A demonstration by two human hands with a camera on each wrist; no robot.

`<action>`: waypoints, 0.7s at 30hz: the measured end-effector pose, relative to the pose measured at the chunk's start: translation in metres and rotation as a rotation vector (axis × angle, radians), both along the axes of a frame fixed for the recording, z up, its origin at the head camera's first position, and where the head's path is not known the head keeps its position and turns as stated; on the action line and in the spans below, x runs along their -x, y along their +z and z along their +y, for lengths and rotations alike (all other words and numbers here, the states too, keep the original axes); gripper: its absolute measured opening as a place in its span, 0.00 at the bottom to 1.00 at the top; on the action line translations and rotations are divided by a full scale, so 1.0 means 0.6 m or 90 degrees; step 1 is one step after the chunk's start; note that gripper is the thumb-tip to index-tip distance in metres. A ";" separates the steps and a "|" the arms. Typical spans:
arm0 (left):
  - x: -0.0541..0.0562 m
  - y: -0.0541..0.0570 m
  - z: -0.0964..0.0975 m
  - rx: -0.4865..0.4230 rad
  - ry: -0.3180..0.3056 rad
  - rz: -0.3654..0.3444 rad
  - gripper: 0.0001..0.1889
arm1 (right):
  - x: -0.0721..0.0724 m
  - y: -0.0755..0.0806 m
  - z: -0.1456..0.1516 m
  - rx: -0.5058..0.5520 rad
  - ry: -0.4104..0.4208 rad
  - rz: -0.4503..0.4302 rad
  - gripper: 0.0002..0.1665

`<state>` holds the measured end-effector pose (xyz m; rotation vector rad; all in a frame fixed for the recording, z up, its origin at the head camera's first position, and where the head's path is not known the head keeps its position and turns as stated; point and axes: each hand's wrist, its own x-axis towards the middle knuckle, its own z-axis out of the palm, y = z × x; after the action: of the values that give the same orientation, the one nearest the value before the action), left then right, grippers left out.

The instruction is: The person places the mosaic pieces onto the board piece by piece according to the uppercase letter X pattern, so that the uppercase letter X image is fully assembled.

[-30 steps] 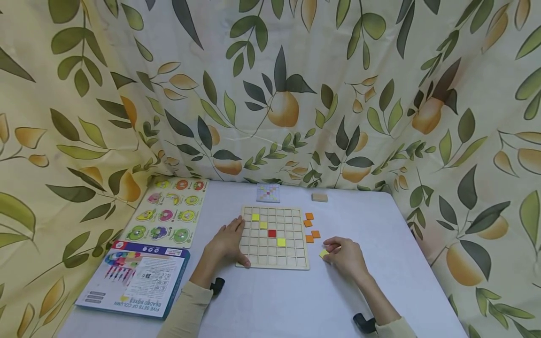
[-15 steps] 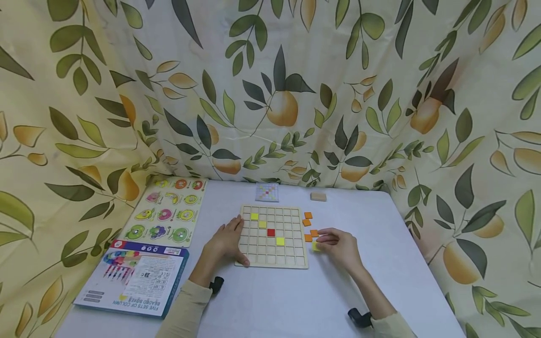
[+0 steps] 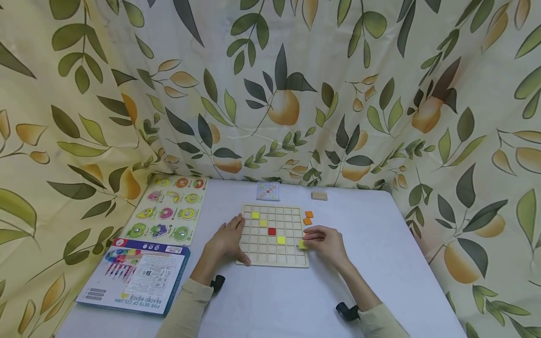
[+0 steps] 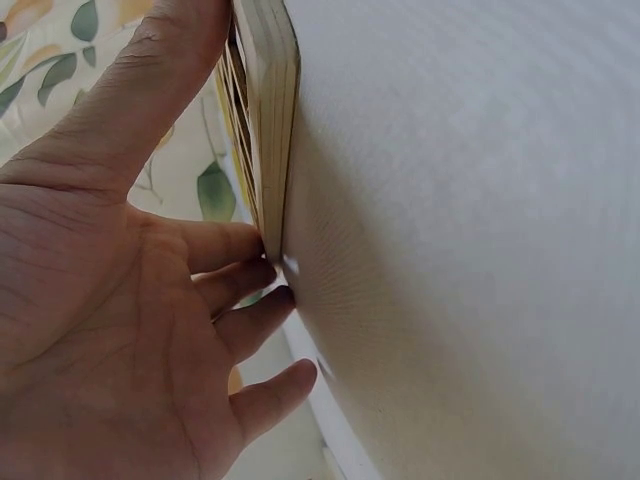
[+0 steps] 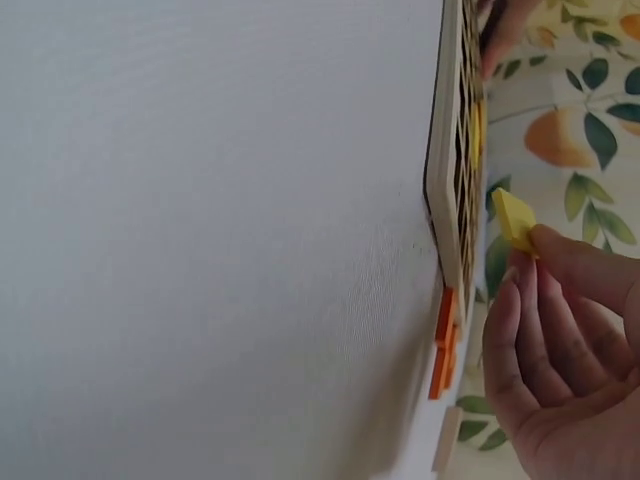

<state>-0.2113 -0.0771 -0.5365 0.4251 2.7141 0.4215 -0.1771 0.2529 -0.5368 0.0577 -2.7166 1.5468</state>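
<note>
At the far left we see a blue-edged box [image 3: 127, 277] lying on the white table [image 3: 380, 281], its print upside down to us, and just beyond it a board of fruit pictures [image 3: 167, 211]. Next comes the left hand [image 3: 225, 241], a black device [image 3: 218, 283] at its wrist; its fingers are extended along the left edge of the wooden grid board [image 3: 253, 251] and its thumb rests at the near corner, so we find it spread rather than clenched. The grid board lies flat, and across it we count four tiles in a diagonal from far left to near right: two yellow tiles [image 3: 255, 215], a red tile [image 3: 272, 231] and another yellow one. Beyond it lies a small patterned card [image 3: 268, 191]. At the grid board's right edge, we see the right hand [image 3: 327, 245] pinching a yellow piece [image 3: 302, 244] between thumb and fingertips, raised above the surface. Just beside that edge lie orange tiles [image 3: 309, 214], partly hidden from us by the hand; farther back sits a wooden block [image 3: 319, 196]
</note>
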 end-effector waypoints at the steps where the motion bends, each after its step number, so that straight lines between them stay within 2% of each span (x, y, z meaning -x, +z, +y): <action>1: 0.001 0.000 0.000 0.001 0.000 -0.001 0.76 | 0.001 0.000 -0.004 0.004 0.005 -0.002 0.20; 7: 0.001 0.004 -0.002 -0.026 0.001 0.004 0.76 | 0.005 -0.003 -0.027 0.009 0.023 -0.018 0.21; 14: 0.000 0.004 -0.001 -0.027 -0.002 0.006 0.76 | 0.008 -0.013 -0.046 0.006 0.039 -0.050 0.20; 21: 0.000 0.003 -0.003 -0.026 0.003 0.007 0.77 | 0.009 -0.020 -0.055 -0.033 0.062 -0.030 0.17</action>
<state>-0.2111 -0.0791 -0.5346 0.4342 2.7214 0.4774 -0.1825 0.2199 -0.5486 0.1589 -2.8310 1.5199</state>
